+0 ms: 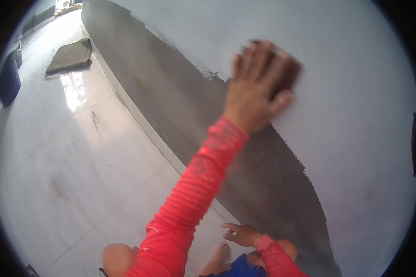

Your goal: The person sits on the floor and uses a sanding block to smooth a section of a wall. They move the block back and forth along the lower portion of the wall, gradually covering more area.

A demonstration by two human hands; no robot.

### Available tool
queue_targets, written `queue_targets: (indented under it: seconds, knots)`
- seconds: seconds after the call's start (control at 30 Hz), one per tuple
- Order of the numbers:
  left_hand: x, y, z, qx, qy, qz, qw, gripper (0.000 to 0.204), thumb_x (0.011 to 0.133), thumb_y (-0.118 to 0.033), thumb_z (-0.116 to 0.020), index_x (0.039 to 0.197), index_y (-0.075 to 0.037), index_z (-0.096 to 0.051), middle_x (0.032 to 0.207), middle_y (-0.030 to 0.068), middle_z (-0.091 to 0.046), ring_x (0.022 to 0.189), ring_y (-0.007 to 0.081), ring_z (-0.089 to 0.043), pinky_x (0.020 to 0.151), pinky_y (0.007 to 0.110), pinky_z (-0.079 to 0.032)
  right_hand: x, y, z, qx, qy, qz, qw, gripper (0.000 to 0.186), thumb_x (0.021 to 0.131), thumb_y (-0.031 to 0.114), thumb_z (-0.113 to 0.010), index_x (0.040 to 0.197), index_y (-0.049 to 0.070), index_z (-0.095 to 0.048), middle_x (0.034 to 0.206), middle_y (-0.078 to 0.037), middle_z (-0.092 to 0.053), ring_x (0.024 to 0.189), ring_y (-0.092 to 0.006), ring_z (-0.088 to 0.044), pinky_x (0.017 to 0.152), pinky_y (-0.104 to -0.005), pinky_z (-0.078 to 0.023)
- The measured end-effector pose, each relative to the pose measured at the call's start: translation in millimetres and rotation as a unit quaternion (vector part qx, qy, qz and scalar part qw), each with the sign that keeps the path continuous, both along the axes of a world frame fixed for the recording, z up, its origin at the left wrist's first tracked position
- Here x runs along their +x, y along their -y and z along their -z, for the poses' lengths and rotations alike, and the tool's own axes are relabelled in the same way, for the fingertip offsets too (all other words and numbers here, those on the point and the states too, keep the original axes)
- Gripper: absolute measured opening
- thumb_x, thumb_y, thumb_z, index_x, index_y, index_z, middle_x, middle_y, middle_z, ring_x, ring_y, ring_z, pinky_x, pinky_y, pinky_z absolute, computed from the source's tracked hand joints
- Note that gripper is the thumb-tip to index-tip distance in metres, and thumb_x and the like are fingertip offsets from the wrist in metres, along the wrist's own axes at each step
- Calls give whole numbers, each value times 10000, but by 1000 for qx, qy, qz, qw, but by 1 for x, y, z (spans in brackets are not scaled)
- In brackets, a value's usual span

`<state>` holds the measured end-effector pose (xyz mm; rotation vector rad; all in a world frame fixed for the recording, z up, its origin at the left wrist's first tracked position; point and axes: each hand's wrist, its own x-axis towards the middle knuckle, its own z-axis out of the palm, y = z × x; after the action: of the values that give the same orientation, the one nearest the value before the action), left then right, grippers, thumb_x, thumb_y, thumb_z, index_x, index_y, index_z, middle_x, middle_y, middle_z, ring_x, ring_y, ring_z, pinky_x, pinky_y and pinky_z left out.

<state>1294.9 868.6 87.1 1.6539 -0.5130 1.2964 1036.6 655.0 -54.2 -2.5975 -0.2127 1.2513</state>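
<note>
My left hand (259,87), in a red sleeve, is raised against the white wall (356,115), gripping a dark reddish-brown block or pad (291,74) under its fingers and palm, slightly blurred. The hand lies over the ragged upper edge of a dark grey band (138,60) along the lower wall. My right hand (240,234) hangs low beside my bent knee, fingers apart and loosely curved, holding nothing.
A pale tiled floor (78,171) runs along the wall at left, with a narrow skirting strip (134,115). A striped mat (69,55) lies further along it, and a dark blue object (9,78) stands at the far left. My bare foot (223,254) is below.
</note>
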Motion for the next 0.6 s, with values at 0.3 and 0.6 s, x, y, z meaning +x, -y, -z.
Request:
queue_targets:
  seconds: [0.3,0.6]
  knots:
    - [-63,80,56,-91,-135,2,987,826,1016,-586,-466,1632,-93,-221,1686,240,-144,1551,471,-112,1230,619,-77,5,-2,25,-89,-69,-111,987,618,996,540,-526,1472,145,-510,1161,-185,-728,1070,-355,-692,960,-455,-516]
    - [23,-17,67,-186,-183,-54,964,650,1113,-434,-299,1635,-64,-184,1696,216,-135,1570,418,-72,1245,565,-58,2,-34,-4,3,-16,-44,999,513,992,463,-540,1379,131,-585,1172,-169,-722,1034,-382,-691,918,-469,-527]
